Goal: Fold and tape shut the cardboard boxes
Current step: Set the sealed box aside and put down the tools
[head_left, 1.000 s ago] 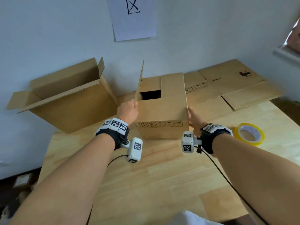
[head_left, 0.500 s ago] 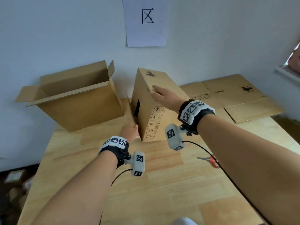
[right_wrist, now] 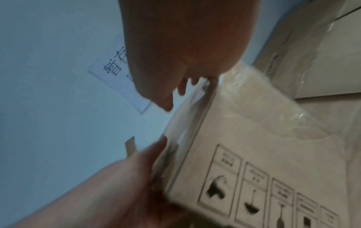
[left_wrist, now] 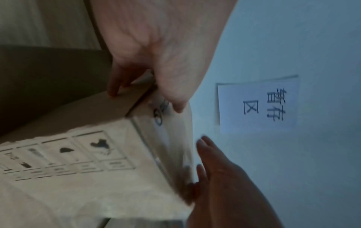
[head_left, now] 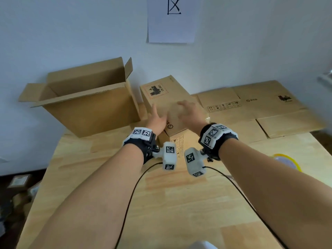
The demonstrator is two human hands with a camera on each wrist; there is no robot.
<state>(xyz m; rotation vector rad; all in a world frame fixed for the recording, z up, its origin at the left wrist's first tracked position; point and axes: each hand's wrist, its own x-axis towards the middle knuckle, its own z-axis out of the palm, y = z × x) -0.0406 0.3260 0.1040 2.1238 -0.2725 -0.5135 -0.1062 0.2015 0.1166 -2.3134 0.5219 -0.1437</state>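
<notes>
1. Centrally, toward the back of the wooden table (head_left: 161,203), a small cardboard box (head_left: 162,95) stands tilted, with a printed panel facing up and a row of handling symbols on its near side.
2. The left hand (head_left: 158,120) lies on the box's upper left edge; the left wrist view shows its fingers (left_wrist: 115,86) curled round that edge, thumb on the printed face, so it grips the box.
3. The right hand (head_left: 188,112) rests on the box's top right part; it is blurred, its fingers look spread and fairly straight, pressing rather than clasping.
4. A larger open box (head_left: 89,103) lies on its side just left of the small box, flaps out.
5. Flattened cartons (head_left: 260,105) lie on the table to the right, against the wall.
6. A tape roll (head_left: 287,161) with a yellow rim sits near the right edge, partly hidden by the right forearm.
7. A paper sign (head_left: 171,20) hangs on the wall above.
</notes>
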